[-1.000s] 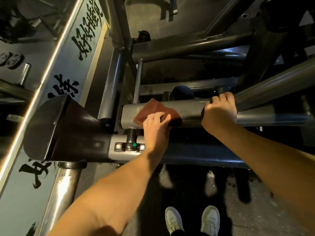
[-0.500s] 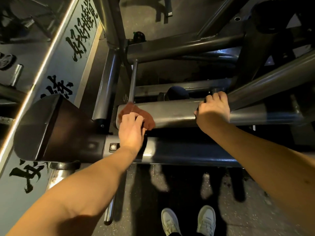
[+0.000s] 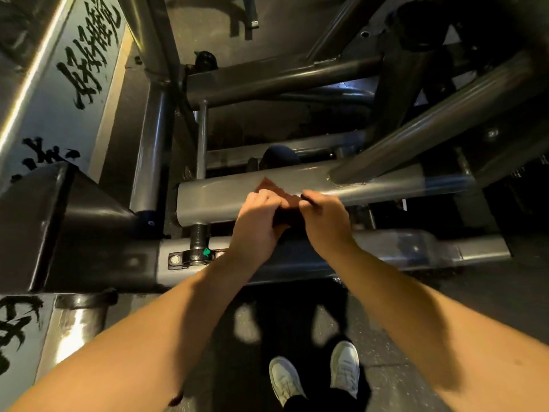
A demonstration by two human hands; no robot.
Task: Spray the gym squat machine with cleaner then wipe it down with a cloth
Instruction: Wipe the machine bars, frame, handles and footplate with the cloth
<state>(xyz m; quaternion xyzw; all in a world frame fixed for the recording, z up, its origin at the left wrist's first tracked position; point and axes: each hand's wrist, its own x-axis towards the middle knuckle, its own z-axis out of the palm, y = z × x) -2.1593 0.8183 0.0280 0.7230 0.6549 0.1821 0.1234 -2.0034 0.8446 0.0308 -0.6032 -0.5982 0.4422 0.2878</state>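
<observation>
The squat machine's grey horizontal tube (image 3: 219, 197) runs across the middle of the head view, above a lower grey frame bar (image 3: 416, 251). A reddish-brown cloth (image 3: 274, 188) lies against the tube's front. My left hand (image 3: 258, 218) grips the cloth's left side with curled fingers. My right hand (image 3: 323, 215) pinches its right side. Both hands meet in front of the tube, and most of the cloth is hidden between them. No spray bottle is in view.
A black padded block (image 3: 74, 233) juts out at the left. Diagonal grey tubes (image 3: 439, 120) cross above right. A threaded bolt with clamp (image 3: 197, 245) sits under the tube's left end. A wall panel with black characters (image 3: 86, 63) stands left. My white shoes (image 3: 315, 379) are on the dark floor.
My left hand slid the cloth to the tube's left end, then back toward the middle. My right hand let go of the tube and came left to take hold of the cloth.
</observation>
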